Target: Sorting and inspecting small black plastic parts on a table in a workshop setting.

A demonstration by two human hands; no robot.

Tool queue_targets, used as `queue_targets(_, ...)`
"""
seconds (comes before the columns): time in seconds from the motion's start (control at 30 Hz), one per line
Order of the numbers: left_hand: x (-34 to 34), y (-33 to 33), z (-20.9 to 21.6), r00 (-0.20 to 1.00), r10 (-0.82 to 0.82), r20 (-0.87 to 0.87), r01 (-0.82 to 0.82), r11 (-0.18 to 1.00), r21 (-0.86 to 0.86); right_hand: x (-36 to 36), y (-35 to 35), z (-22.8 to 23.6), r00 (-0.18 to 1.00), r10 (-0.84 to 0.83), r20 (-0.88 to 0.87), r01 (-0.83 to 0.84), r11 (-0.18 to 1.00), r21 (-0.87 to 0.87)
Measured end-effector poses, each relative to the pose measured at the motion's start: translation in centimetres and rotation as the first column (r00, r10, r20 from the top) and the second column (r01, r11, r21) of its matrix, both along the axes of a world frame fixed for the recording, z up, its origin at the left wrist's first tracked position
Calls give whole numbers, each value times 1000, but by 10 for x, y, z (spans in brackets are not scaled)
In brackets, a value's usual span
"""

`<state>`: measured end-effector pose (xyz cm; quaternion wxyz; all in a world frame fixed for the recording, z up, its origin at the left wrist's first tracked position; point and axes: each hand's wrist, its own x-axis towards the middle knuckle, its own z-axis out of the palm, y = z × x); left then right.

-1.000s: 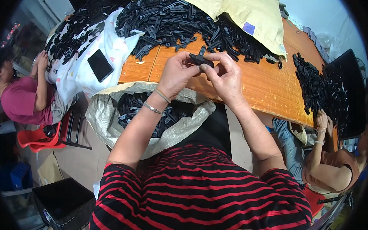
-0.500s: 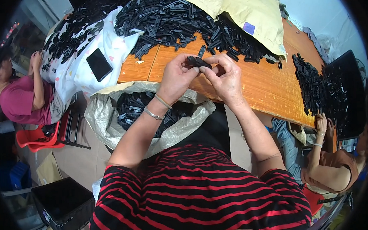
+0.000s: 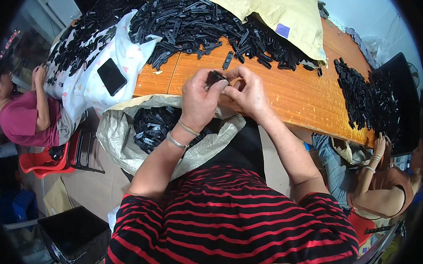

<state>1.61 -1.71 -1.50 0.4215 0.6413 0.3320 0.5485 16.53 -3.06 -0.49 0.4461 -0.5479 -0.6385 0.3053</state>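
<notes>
Blk part (image 3: 214,77), held btwn L fingers (image 3: 217,87), R fingers (image 3: 240,73) close beside

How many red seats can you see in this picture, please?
2. One red seat is at the left, near the co-worker in magenta; the other red seat is at lower right, partly hidden by the co-worker in brown. More may be hidden.

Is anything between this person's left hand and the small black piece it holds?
Nothing visible: the bare left hand holds the small black piece directly, partly hiding it. The bare right hand is close by.
</notes>
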Motion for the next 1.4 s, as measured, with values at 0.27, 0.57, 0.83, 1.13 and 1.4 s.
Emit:
queue_targets(0.27, -6, -5, 12, 986, -80, 144, 107, 976, -192, -15, 0, -10, 998, -54, 31, 49, 988, 144)
queue_targets(0.57, -100, -3, 33, 567, -295, -769, 262, 950, -171, -11, -12, -6, 950, 296, 104, -292, 955, -49)
queue_targets(0.83, -61, 35, 33, 809, 54, -585, -49, 998, 25, 108, 51, -30, 688, -379, 618, 305, 925, 228)
queue_targets(1.13, 49, 108, -25, 483, 231, -845, -146, 972, 182, 106, 68, -35, 636, -237, 734, 297, 953, 51)
queue_targets(1.4, 50, 108, -44, 513, 343, -787, -88, 933, 349, 90, 54, -28, 736, -88, 671, 185, 980, -74)
